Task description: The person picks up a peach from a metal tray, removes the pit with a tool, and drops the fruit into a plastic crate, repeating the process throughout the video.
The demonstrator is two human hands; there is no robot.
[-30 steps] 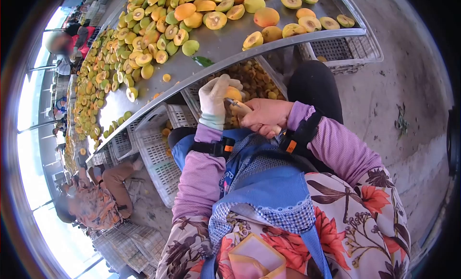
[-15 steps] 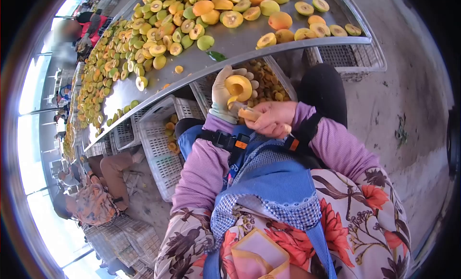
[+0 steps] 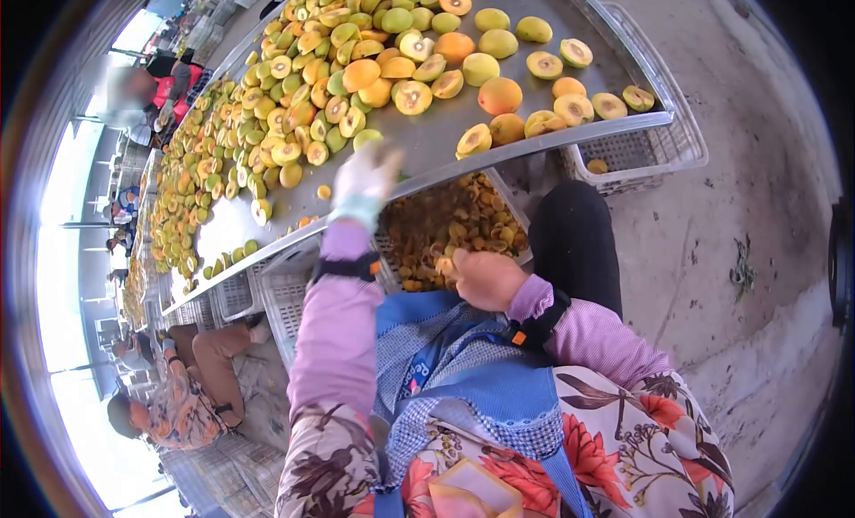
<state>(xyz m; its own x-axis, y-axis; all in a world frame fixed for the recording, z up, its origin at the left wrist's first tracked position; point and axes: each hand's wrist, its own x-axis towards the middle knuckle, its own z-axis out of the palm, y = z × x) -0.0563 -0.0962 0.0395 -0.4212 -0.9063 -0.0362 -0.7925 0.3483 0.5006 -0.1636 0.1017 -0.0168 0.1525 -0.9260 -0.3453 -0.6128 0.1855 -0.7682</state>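
My left hand (image 3: 366, 173), in a whitish glove, is over the near edge of the metal table (image 3: 427, 153), close to the halved and whole yellow-green fruit (image 3: 341, 108). Motion blurs its fingers, and whether it holds anything is unclear. My bare right hand (image 3: 485, 278) is closed above my lap, its fingers round a small tool (image 3: 446, 265) that is mostly hidden. Beneath the table edge, just beyond my right hand, sits a crate filled with orange fruit pieces (image 3: 459, 220).
A white crate (image 3: 670, 162) with a fruit piece stands under the table's right corner. Another crate (image 3: 283, 304) is left of my lap. One person (image 3: 183, 389) sits at lower left; another in red (image 3: 169, 89) is at upper left. My knee (image 3: 577, 242) rises at right.
My left hand has moved from beside my right hand up to the table's edge. The hollowed fruit half it held is no longer visible in it. My right hand has lowered slightly, and the view has shifted.
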